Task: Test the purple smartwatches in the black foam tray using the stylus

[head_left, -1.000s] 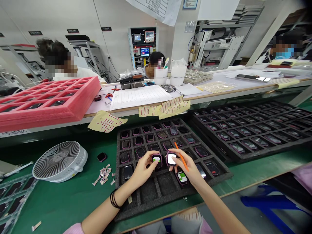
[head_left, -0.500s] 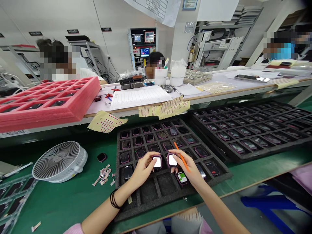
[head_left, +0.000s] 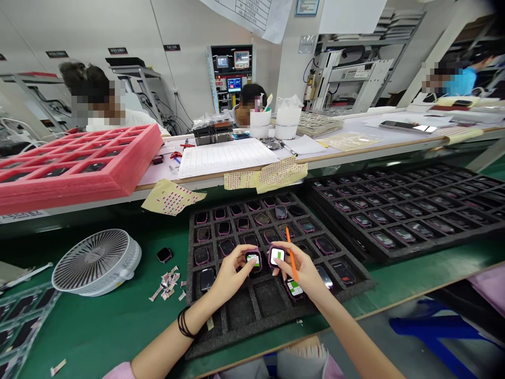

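Note:
My left hand (head_left: 233, 270) is closed on a purple-framed smartwatch (head_left: 253, 259), with the thumb over its lit white-and-green screen. Close beside it, my right hand (head_left: 300, 267) grips a second smartwatch (head_left: 278, 255), its screen white with a green block. An orange stick (head_left: 292, 255) also rests between the fingers of my right hand. Both watches are held above a black foam tray (head_left: 240, 308) whose pockets hold several dark watches. Another lit smartwatch (head_left: 294, 288) lies in the tray, partly under my right hand.
A white round fan (head_left: 97, 260) stands at left, near a loose watch (head_left: 164, 255) and small strips (head_left: 169, 284). More watch trays (head_left: 410, 210) are at right. A pink foam tray (head_left: 130, 179) and a paper sheet (head_left: 226, 158) sit on the raised shelf. People sit beyond it.
Both held watches' screens have changed from white to white with green. My right thumb has shifted onto its watch, and the orange stick has tilted more upright.

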`<state>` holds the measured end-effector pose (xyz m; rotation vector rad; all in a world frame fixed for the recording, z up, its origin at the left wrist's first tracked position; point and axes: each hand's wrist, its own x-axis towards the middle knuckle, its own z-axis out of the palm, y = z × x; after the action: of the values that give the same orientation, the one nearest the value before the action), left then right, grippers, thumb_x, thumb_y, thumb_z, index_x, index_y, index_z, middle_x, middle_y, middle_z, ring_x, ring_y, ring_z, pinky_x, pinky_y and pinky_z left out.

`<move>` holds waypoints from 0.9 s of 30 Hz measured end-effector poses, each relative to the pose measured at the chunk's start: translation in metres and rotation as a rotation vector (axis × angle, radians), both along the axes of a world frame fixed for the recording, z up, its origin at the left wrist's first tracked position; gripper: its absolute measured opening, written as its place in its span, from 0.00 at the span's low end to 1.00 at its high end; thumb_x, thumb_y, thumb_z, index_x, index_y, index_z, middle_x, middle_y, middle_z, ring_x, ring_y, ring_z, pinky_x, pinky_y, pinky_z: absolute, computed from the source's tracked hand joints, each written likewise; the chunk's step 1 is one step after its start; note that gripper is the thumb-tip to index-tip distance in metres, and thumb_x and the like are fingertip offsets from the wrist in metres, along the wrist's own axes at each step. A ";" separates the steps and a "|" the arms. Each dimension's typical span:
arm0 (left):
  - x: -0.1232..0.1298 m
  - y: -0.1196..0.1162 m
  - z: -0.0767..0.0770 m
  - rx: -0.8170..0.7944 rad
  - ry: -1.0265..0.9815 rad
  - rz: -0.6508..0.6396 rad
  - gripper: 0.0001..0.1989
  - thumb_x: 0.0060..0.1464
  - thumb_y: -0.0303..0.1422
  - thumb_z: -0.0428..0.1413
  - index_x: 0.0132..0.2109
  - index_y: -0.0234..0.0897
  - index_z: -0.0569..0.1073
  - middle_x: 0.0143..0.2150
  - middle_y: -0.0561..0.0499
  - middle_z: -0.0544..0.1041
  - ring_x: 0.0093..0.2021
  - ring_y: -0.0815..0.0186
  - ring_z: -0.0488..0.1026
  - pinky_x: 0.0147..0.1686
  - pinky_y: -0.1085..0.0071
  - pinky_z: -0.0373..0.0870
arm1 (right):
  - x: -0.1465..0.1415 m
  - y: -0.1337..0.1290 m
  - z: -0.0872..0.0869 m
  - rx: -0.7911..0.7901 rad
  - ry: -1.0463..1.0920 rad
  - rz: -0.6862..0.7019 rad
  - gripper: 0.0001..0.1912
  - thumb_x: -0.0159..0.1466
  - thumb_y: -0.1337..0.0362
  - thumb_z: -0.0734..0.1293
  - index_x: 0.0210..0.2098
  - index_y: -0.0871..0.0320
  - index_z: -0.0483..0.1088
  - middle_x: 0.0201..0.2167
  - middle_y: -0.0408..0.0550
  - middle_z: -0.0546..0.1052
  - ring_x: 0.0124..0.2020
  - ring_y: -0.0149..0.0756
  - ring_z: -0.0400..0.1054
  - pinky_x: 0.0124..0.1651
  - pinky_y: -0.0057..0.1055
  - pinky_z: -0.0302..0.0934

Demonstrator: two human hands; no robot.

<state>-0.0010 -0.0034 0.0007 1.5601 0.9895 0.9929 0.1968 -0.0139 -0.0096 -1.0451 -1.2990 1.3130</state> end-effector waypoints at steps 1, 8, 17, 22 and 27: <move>0.000 0.000 0.000 -0.006 0.002 0.002 0.15 0.57 0.40 0.54 0.48 0.36 0.69 0.45 0.45 0.74 0.37 0.65 0.72 0.31 0.73 0.67 | 0.000 0.000 0.001 -0.008 -0.001 -0.006 0.21 0.58 0.53 0.70 0.48 0.56 0.68 0.25 0.42 0.71 0.23 0.35 0.72 0.22 0.27 0.62; -0.001 -0.002 0.003 -0.033 0.013 -0.003 0.17 0.59 0.43 0.51 0.46 0.35 0.71 0.41 0.46 0.74 0.35 0.66 0.70 0.26 0.75 0.64 | 0.000 0.000 0.003 -0.010 0.035 -0.061 0.18 0.60 0.50 0.67 0.43 0.56 0.71 0.33 0.46 0.74 0.19 0.30 0.69 0.20 0.27 0.60; -0.001 0.000 -0.001 0.015 0.002 -0.010 0.16 0.57 0.41 0.54 0.48 0.36 0.69 0.45 0.45 0.74 0.40 0.64 0.72 0.34 0.72 0.68 | -0.001 -0.002 0.006 -0.007 0.040 -0.061 0.18 0.60 0.50 0.67 0.43 0.56 0.71 0.32 0.46 0.74 0.19 0.31 0.69 0.20 0.27 0.60; -0.001 -0.002 0.005 -0.008 0.015 -0.004 0.18 0.59 0.45 0.51 0.45 0.36 0.72 0.42 0.45 0.75 0.37 0.64 0.71 0.31 0.72 0.66 | -0.001 -0.003 0.008 -0.005 0.057 -0.067 0.17 0.60 0.50 0.67 0.42 0.56 0.72 0.31 0.45 0.73 0.18 0.30 0.68 0.20 0.27 0.60; -0.001 -0.002 0.007 -0.003 0.055 -0.010 0.19 0.60 0.46 0.49 0.43 0.35 0.73 0.39 0.47 0.76 0.36 0.64 0.71 0.33 0.71 0.66 | -0.001 -0.004 0.008 -0.010 0.056 -0.081 0.16 0.60 0.50 0.67 0.40 0.55 0.73 0.27 0.43 0.70 0.16 0.29 0.66 0.19 0.28 0.62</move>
<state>-0.0020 -0.0051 0.0079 1.5952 1.0196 0.9454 0.1960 -0.0180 -0.0013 -1.0500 -1.1976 1.2798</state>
